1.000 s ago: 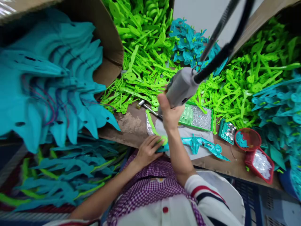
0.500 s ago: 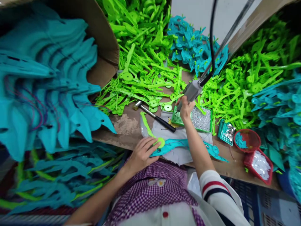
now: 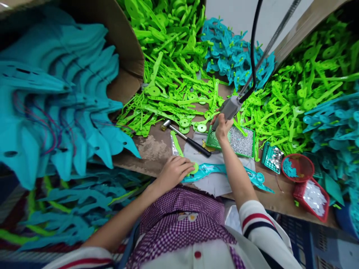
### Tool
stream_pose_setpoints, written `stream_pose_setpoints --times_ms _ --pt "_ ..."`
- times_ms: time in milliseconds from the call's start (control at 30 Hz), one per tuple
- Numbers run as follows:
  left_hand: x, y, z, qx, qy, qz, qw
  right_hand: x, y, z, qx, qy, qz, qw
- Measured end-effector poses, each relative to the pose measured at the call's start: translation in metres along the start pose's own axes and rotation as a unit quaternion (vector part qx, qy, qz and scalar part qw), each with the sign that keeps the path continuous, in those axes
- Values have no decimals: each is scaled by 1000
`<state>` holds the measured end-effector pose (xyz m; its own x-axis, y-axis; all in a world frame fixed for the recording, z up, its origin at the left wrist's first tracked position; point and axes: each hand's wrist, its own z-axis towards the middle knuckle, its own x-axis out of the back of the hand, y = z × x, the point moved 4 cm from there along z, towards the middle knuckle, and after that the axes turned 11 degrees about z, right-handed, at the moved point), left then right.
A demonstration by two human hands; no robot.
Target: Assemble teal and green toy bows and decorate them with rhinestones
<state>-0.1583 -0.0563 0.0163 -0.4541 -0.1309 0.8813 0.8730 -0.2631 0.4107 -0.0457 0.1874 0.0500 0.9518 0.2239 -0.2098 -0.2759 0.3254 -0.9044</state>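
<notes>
My right hand (image 3: 223, 126) is wrapped around a grey powered screwdriver (image 3: 230, 108) that hangs from a rod and a black cable. Its lower end is over a green tray (image 3: 254, 144) of small silvery screws (image 3: 241, 142); the tip is hidden. Over the round end of a bright green plastic arm piece (image 3: 176, 144) lie the bent fingers of my left hand (image 3: 176, 170), gripping it. That round end overlaps one end of a long teal plastic piece (image 3: 206, 171) on a grey cloth (image 3: 215, 186). My right forearm crosses above the teal piece.
A hammer (image 3: 187, 140) lies behind the cloth. Green parts (image 3: 174, 89) are heaped at the back, with teal parts (image 3: 230, 56) beyond. Stacked teal shells (image 3: 70, 101) fill the left side. To the right stand a teal basket (image 3: 269, 158), a red bowl (image 3: 307, 164) and a red bin (image 3: 322, 216).
My left hand has shifted slightly, its fingers now covering more of the green piece's round end. The green piece has turned a little. My right hand stays with the screwdriver over the screw tray.
</notes>
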Motion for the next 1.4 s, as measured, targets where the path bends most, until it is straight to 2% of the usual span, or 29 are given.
stream_pose_setpoints --times_ms 67,167,300,433,533,667,767,867,1000,1200,1400 --pt "-2 -7 15 22 -17 -5 1000 0 0 0 -11 -3 -6 1000" --pt "-9 -16 31 44 -78 -31 996 0 1 -1 -20 -2 -1 1000" --pt "-12 -22 37 71 -111 -67 989 0 -1 3 -12 1 0 1000" --pt "-12 -26 39 86 -126 -74 986 4 -21 4 9 18 0 1000" --pt "-15 -30 37 91 -124 -83 985 8 -45 -15 27 30 6 999" --pt "-17 -31 33 80 -115 -93 986 3 -60 -52 31 -21 12 999" --pt "-16 -30 32 84 -115 -93 985 0 -51 -54 29 -3 0 1000" --pt "-14 -29 32 89 -113 -90 985 3 -36 -29 34 42 -22 998" --pt "-15 -29 33 89 -103 -88 987 3 -17 -1 30 17 -52 998" --pt "-15 -29 33 87 -101 -94 987 5 4 0 25 11 -55 998" --pt "-13 -28 34 91 -114 -90 985 7 12 0 21 13 -36 999"
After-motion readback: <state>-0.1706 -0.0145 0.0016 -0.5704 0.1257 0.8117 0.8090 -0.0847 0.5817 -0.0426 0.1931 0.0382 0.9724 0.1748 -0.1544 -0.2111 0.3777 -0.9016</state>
